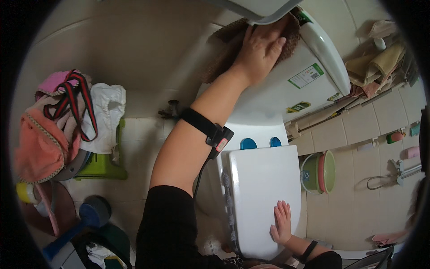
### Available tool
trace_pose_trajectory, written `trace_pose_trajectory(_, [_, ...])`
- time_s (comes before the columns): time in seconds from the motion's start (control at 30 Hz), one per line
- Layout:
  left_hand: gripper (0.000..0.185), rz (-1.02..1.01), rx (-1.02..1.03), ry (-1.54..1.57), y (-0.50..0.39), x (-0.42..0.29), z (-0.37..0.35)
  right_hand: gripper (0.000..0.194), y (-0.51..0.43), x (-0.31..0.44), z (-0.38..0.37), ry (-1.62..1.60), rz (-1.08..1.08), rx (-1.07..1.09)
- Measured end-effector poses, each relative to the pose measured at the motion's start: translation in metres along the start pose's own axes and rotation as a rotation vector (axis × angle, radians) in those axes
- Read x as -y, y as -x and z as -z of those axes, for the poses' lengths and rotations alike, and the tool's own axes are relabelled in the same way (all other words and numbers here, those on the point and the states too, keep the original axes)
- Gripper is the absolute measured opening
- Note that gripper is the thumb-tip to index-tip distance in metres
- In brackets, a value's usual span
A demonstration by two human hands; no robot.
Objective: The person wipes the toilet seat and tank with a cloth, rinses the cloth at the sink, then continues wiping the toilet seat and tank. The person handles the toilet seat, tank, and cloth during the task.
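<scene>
My left hand (260,55) presses a brown cloth (290,37) against the white toilet tank (268,97), near the tank's upper left end. Its thumb shows, and the fingertips are partly hidden under a white rounded edge (265,13). More of the cloth hangs to the left of the wrist. Flat on the closed white toilet lid (265,185) rests my right hand (283,223), holding nothing, its thumb apart from its fingers. Two blue round hinge caps (248,144) sit between lid and tank. Stickers (305,76) mark the tank's front.
At left, clothes (43,141) lie heaped over a green plastic stool (100,168). Below stand a blue-handled tool (90,215) and a dark bin (114,245). Stacked buckets (315,173) are right of the toilet. Cloths (376,65) hang on a rail at upper right.
</scene>
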State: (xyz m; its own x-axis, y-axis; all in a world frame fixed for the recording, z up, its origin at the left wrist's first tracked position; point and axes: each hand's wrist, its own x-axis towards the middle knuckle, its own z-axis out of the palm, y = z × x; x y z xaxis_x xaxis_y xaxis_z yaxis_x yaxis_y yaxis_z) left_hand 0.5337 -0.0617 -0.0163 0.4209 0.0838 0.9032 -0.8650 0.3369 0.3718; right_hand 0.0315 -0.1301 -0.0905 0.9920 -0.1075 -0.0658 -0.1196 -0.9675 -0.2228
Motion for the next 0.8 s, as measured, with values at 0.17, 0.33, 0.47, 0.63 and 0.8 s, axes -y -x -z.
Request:
trace_pose_trajectory(0.17, [0.048, 0.225, -0.003, 0.129, 0.05, 0.055, 0.01, 0.066, 0.0, -0.002, -0.002, 0.014, -0.018, 0.015])
trace_pose_trajectory(0.33, [0.049, 0.566, 0.031, -0.014, 0.172, 0.076, 0.046, 0.066, 0.0, -0.002, -0.004, 0.02, 0.01, 0.0])
trace_pose_trajectory(0.47, [0.05, 0.838, -0.003, -0.028, 0.214, 0.077, 0.058, 0.065, -0.001, -0.002, -0.005, 0.012, 0.023, -0.011])
trace_pose_trajectory(0.63, [0.052, 0.814, 0.143, -0.154, 0.163, 0.026, 0.04, 0.065, -0.002, -0.001, -0.004, 0.033, 0.03, -0.011])
trace_pose_trajectory(0.8, [0.055, 0.223, 0.146, -0.033, 0.083, -0.019, 0.014, 0.064, -0.001, -0.001, -0.004, 0.036, 0.013, 0.005])
